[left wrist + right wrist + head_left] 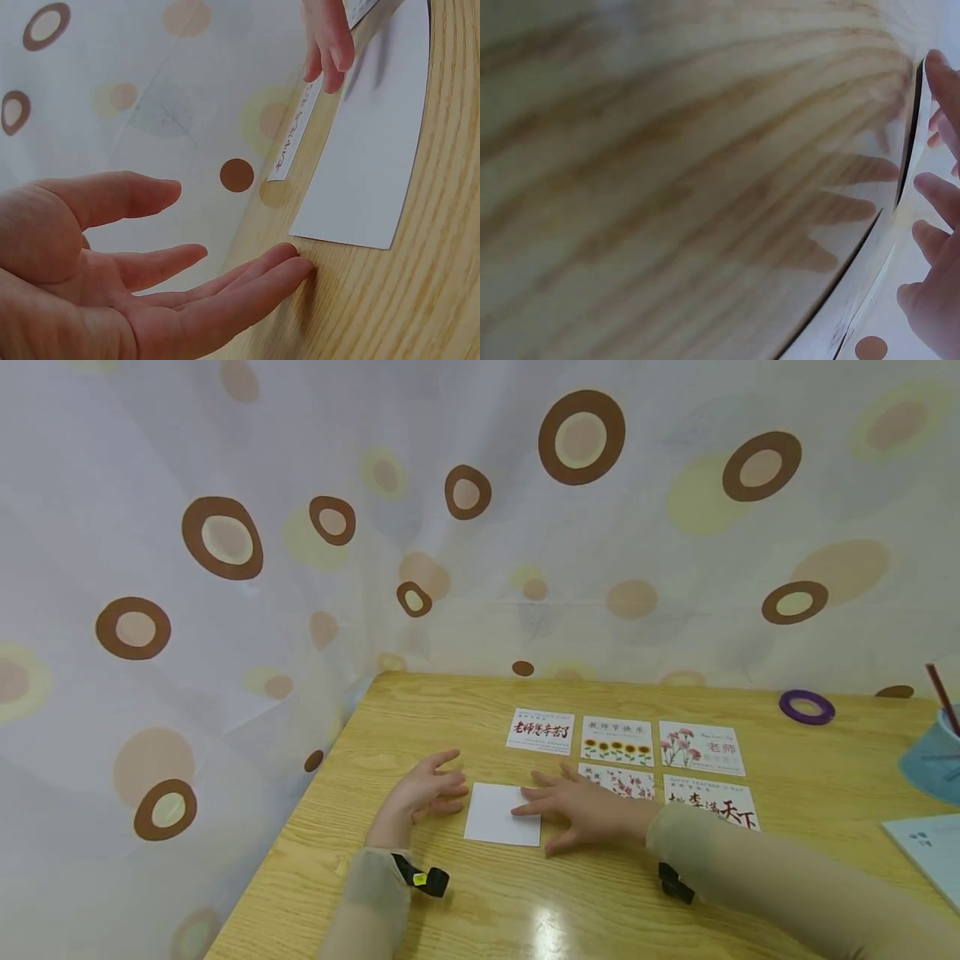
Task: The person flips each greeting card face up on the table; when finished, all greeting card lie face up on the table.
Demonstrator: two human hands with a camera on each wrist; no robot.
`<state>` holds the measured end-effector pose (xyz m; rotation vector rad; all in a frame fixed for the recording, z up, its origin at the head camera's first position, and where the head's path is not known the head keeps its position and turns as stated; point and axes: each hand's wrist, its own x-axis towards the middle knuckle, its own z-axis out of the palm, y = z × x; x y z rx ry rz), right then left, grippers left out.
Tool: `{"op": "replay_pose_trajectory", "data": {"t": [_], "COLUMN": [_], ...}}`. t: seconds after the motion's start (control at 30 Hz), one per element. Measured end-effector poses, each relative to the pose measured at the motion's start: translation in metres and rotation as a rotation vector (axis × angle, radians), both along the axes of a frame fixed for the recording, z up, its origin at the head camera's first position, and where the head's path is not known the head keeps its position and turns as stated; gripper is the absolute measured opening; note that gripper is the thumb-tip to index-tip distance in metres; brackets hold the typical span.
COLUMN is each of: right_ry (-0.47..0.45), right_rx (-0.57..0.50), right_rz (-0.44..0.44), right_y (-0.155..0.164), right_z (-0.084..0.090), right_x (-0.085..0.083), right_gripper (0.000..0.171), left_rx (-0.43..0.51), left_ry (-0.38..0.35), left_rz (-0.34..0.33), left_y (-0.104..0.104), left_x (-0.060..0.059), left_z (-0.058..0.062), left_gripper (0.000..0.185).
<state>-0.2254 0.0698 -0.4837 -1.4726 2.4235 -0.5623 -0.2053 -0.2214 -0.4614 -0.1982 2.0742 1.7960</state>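
A blank white card (498,818) lies flat on the table in front of the person. At its left edge is the left hand (429,793), thumb and fingers apart with nothing between them. In the left wrist view, that hand's fingertips (289,259) come down right by the near corner of the white card (371,142). From the right, the right hand (581,810) reaches over the card's right side with its fingers spread. In the right wrist view this hand (941,247) shows only partly, at the right edge, close above the card's edge.
Several printed cards stand in two rows behind, among them a sunflower card (618,742) and a pink-flower card (701,748). Farther right are a purple ring (807,707), a blue holder (930,764) with a red stick, and a pale sheet (926,852). A patterned curtain (480,552) borders the table.
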Motion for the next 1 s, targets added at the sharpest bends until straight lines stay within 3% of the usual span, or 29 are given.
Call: {"op": "replay_pose_trajectory", "data": {"t": [0.6,1.0], "right_ry": [0.071,0.081], "right_rx": [-0.003,-0.008], "right_rz": [0.024,0.034], "right_y": [-0.0020,-0.0011], "right_z": [-0.0019,-0.0004], "right_x": [0.0024,0.0005], "right_gripper": [0.050,0.050], "left_rx": [0.031,0.065], "left_ry": [-0.024,-0.057], "left_rz": [0.002,-0.024], "left_y": [0.0038,0.0043], "left_x": [0.0039,0.0034], "left_z": [-0.0009,-0.0044], "left_gripper": [0.061,0.056]}}
